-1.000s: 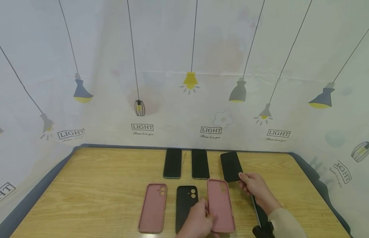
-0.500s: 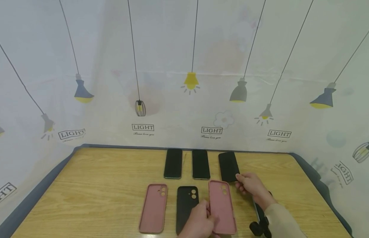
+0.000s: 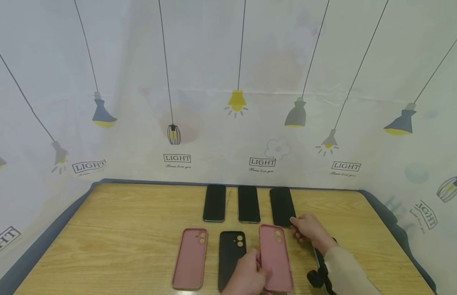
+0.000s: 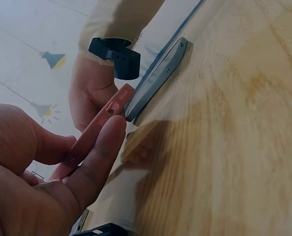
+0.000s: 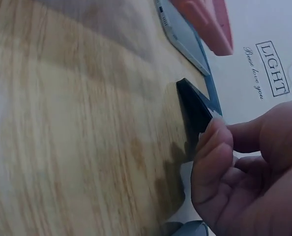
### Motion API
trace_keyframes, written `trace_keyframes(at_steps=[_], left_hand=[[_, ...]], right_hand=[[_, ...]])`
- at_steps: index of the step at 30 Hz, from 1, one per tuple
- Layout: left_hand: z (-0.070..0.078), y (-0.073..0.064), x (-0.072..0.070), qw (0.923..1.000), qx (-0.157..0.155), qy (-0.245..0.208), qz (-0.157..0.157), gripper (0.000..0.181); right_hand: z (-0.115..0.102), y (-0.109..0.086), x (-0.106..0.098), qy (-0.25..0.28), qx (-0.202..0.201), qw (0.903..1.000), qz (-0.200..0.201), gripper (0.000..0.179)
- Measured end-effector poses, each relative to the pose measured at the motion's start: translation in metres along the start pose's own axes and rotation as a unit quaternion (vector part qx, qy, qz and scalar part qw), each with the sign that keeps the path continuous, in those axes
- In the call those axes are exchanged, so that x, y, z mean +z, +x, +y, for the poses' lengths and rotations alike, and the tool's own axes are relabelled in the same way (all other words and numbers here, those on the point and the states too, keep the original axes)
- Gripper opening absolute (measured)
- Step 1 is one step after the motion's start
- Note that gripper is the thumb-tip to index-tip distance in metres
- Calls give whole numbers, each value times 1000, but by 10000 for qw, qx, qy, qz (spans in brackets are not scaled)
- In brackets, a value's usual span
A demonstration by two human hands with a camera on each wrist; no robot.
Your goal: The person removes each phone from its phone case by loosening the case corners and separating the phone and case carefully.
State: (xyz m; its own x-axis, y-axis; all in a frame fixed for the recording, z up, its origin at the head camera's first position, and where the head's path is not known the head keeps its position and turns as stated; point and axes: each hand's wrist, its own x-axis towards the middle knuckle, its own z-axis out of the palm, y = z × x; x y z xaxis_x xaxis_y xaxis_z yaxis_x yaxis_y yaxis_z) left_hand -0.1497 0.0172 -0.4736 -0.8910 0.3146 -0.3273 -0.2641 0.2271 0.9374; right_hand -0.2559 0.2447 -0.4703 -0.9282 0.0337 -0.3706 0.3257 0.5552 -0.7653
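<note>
Tabletop (image 3: 103, 237): smooth wood grain with a slight sheen (pale glare shows at its near edge). Left pink case (image 3: 189, 258), right pink case (image 3: 274, 252) and black case (image 3: 229, 248): matt, smooth, plastic or rubber. Middle phone (image 3: 248, 204): dark, smooth face, silvery metal-like rim. Sleeve (image 3: 346, 268): matt cloth. Printed backdrop (image 3: 202, 61): faintly creased sheeting.
</note>
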Motion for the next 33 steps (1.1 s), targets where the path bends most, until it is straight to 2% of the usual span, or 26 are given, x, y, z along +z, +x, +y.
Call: trace_keyframes(at_steps=[6,13,19,33], left_hand=[[-2,2,-1,9992,211,336,74,11],[-3,3,0,9996,60,268,60,10],[-3,4,-1,9998,-86,172,-21,9],[-4,4,0,9997,-53,251,0,12]], right_hand=[[-1,6,1,-611,44,9978,256,46],[-5,9,0,-1245,168,9917,257,46],[-7,11,3,-1579,141,9869,310,50],[-8,11,6,-2054,-18,9778,404,58]])
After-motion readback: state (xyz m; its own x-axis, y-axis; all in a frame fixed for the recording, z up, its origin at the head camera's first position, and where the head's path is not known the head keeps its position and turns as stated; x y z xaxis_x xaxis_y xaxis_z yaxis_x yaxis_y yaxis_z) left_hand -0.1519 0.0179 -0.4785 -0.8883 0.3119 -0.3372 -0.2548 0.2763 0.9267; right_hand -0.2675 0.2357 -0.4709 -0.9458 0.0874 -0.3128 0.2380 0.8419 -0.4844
